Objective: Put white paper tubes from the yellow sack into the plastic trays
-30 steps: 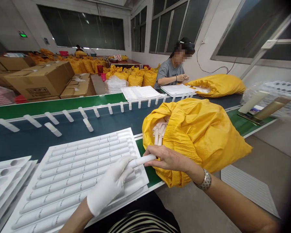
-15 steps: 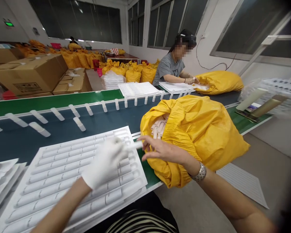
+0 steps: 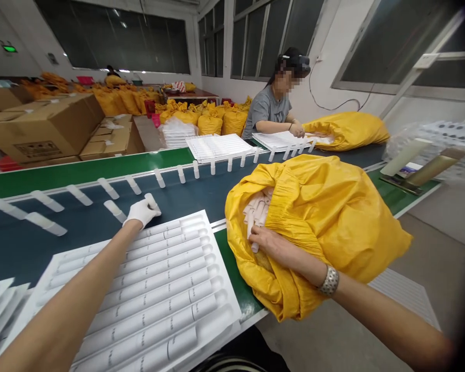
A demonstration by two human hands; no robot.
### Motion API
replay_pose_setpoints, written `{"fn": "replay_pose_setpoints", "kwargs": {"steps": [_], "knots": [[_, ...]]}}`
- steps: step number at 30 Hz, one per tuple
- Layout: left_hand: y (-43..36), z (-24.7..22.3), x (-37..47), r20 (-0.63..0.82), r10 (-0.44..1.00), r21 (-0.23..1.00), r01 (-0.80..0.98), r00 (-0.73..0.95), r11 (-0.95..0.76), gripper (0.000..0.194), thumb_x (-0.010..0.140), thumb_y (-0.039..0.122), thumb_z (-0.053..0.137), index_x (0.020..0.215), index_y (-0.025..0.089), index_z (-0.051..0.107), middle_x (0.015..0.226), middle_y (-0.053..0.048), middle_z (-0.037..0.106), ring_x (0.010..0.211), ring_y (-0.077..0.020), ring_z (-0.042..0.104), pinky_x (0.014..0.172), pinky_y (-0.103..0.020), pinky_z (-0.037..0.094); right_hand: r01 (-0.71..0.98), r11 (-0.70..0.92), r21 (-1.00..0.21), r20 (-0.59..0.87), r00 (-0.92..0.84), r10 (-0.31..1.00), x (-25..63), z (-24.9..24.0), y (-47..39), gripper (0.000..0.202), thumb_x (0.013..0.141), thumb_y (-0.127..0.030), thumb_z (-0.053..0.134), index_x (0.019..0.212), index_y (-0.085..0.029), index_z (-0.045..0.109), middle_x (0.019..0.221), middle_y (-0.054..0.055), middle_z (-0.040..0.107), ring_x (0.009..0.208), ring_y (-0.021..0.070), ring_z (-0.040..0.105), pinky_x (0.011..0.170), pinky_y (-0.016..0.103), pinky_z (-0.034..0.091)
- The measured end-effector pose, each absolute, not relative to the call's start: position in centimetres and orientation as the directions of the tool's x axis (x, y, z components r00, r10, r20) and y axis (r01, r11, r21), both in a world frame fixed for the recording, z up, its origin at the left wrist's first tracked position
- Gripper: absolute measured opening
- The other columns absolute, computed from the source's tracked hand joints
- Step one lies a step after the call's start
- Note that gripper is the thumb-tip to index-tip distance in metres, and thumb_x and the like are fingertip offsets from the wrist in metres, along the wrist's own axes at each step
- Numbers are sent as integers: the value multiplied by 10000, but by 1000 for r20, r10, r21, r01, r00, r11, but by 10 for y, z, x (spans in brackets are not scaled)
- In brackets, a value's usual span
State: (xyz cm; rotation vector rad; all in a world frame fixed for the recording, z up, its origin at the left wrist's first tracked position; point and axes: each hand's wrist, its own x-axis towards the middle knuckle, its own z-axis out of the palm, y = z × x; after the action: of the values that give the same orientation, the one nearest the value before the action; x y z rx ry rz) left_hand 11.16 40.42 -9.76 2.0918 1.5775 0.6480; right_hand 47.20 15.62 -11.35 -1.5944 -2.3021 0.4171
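The gloved left hand (image 3: 140, 212) reaches past the far edge of the white tray (image 3: 147, 289) and closes its fingers on a white tube (image 3: 153, 203) lying on the dark belt (image 3: 81, 217). The bare right hand (image 3: 269, 240) rests at the mouth of the yellow bag (image 3: 325, 217) at the belt's near edge, fingers curled loosely around a tube end (image 3: 254, 247) among the tubes inside. Across the belt, another person (image 3: 273, 106) works at a tray.
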Motion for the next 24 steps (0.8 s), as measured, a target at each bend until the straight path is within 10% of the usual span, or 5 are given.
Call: {"fn": "replay_pose_setpoints", "kwargs": {"steps": [7, 11, 17, 24], "knots": [[333, -88, 131, 222, 942, 436, 838, 251, -327, 313, 927, 311, 533, 1157, 127, 639, 1172, -121, 666, 1120, -291, 602, 993, -417, 469, 690, 449, -568, 376, -268, 887, 468, -100, 159, 109, 1022, -296, 530, 1066, -205, 570, 1036, 74, 643, 942, 226, 618, 852, 358, 508], [291, -100, 163, 74, 808, 415, 718, 585, -559, 272, 874, 442, 575, 897, 232, 746, 1000, -66, 733, 940, -275, 648, 833, -351, 501, 618, 575, -536, 460, -357, 813, 448, -87, 152, 130, 1027, -293, 529, 1122, -219, 575, 1097, 86, 648, 1059, 244, 611, 941, 393, 500], [295, -94, 179, -35, 783, 438, 713, 621, -547, 337, 844, 460, 558, 727, 181, 705, 823, -119, 708, 697, -273, 630, 614, -349, 457, 534, 614, -581, 532, -321, 783, 435, -85, 144, 161, 996, -252, 569, 1155, -225, 571, 1140, 90, 640, 1114, 244, 606, 975, 395, 510], [242, -60, 186, -7, 723, 662, 545, 691, -514, 391, 998, 439, 362, 1187, 227, 629, 1157, -77, 682, 1001, -236, 641, 849, -339, 527, 284, 526, -802, 544, -16, 839, 421, -95, 139, 216, 991, -286, 582, 1200, -233, 579, 1104, 62, 618, 992, 187, 638, 859, 294, 570]]}}
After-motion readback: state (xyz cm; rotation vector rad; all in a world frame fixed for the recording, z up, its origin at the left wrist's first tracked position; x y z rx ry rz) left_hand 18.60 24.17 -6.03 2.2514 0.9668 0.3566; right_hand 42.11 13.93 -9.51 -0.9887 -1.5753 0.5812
